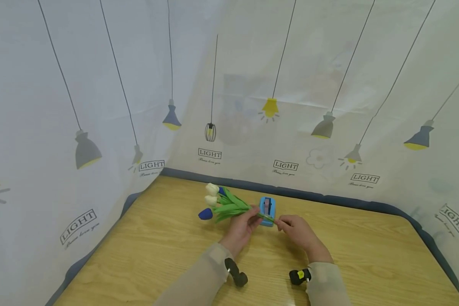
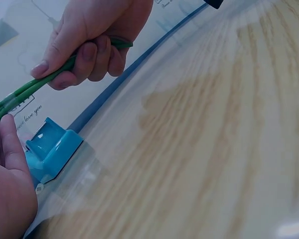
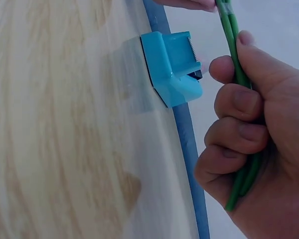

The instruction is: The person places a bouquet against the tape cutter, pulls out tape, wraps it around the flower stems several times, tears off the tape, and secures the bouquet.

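A bunch of tulips (image 1: 229, 206) with white and blue heads and green leaves lies across my left hand (image 1: 240, 231), heads to the left. That hand holds the bunch below the leaves, thumb on top in the head view. My right hand (image 3: 269, 124) grips the lower green stems (image 3: 241, 74), fingers curled round them and the stem ends poking out below the palm. Between the hands, a shiny band of clear tape (image 2: 10, 102) wraps the stems. Just behind them, a blue tape dispenser (image 1: 267, 219) stands on the table, its toothed cutter (image 3: 193, 47) showing in the right wrist view.
The wood-grain table (image 1: 168, 255) ends at a dark blue border (image 1: 313, 196) along the back. White cloth walls (image 1: 245, 140) printed with lamps rise behind and at the left. Each sleeved wrist carries a small black camera mount (image 1: 235, 273).
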Demonstrator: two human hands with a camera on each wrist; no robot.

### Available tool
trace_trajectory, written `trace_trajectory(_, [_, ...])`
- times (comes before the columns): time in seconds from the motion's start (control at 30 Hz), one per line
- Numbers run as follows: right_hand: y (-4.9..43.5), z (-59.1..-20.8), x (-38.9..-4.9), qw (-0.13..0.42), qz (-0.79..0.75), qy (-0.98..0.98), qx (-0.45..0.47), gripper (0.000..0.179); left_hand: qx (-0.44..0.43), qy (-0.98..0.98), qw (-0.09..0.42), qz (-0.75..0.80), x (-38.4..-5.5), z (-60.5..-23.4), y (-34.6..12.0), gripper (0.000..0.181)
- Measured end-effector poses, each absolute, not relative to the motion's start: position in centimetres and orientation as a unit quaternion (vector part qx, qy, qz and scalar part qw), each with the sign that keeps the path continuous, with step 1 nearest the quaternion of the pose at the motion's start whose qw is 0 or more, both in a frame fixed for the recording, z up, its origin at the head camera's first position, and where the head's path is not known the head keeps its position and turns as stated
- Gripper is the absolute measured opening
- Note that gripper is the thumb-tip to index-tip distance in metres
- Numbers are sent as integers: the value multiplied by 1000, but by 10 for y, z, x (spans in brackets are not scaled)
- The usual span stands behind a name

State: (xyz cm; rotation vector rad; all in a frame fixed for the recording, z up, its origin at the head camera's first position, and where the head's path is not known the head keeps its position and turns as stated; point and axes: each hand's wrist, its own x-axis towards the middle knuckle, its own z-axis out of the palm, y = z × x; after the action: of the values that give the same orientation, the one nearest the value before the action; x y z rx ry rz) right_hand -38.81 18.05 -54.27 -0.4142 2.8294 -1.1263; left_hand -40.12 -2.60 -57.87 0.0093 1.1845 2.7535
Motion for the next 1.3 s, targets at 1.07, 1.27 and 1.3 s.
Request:
trace_trajectory(1.07, [191,-543,-390,137,-450,871,-144,48,-17,387,86,918,-401,-577,-25,13])
trace_trajectory(1.27, [186,-540,-390,64,-373,912,-160,40,-14,387,84,918,-402,-576,-25,6])
trace_trajectory(1.3, [186,-540,-390,62,-366,915,-159,40,-20,390,80,917,-402,-577,-24,7])
